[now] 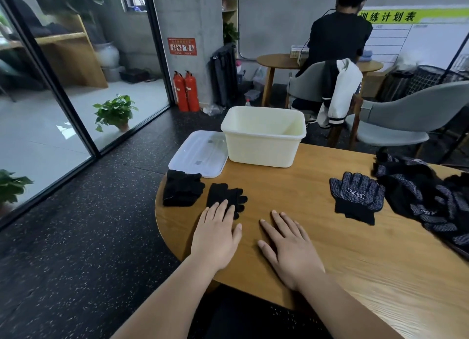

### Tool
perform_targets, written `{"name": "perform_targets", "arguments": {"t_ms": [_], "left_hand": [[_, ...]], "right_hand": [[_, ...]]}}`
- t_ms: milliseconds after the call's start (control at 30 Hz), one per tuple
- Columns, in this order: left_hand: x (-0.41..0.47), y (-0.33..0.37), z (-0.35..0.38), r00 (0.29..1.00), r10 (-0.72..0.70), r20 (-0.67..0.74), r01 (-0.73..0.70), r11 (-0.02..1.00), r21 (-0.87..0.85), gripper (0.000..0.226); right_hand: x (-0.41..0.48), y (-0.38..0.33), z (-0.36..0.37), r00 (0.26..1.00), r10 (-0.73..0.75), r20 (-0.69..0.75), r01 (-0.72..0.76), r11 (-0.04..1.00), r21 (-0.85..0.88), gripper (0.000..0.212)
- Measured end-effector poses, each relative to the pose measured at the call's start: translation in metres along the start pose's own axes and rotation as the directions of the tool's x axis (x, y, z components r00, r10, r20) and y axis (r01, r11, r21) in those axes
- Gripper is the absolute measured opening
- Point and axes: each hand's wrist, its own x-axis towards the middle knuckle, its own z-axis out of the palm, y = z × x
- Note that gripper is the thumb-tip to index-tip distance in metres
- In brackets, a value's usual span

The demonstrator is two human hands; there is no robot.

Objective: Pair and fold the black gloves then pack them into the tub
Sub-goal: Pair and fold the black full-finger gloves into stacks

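Both hands are laid flat and open on the table (355, 275). The right hand (289, 247) is spread on bare wood and holds nothing. The left hand (215, 234) is stretched forward so that its fingertips touch the near edge of a folded bundle (224, 194) of black gloves. This bundle lies just ahead of the left hand, its long axis across the view with the glove fingers pointing right. A second bundle (181, 187) is set just beside it at the table's left edge. A dotted glove (355, 196) lies flat ahead and to the right, nearer the right hand; whether another lies beneath cannot be told. The heap of gloves (418, 194) beyond it is cut off by the frame. Farthest, past a clear lid (198, 153), the tub (264, 141) stands open, its floor hidden by the near wall. Packing would likely be begun by the left hand.
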Motion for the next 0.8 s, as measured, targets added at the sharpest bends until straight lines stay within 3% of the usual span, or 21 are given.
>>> {"name": "perform_targets", "arguments": {"t_ms": [533, 800], "left_hand": [[0.026, -0.005, 0.006, 0.994, -0.082, 0.075, 0.084, 0.996, -0.019, 0.078], [0.031, -0.007, -0.008, 0.986, -0.051, 0.158, 0.05, 0.999, 0.012, 0.08]], "right_hand": [[-0.001, 0.001, 0.0, 1.0, -0.009, -0.017, 0.009, 0.999, 0.031, 0.07], [-0.009, 0.002, 0.0, 0.992, -0.005, -0.128, 0.016, 0.996, 0.085, 0.067]]}}
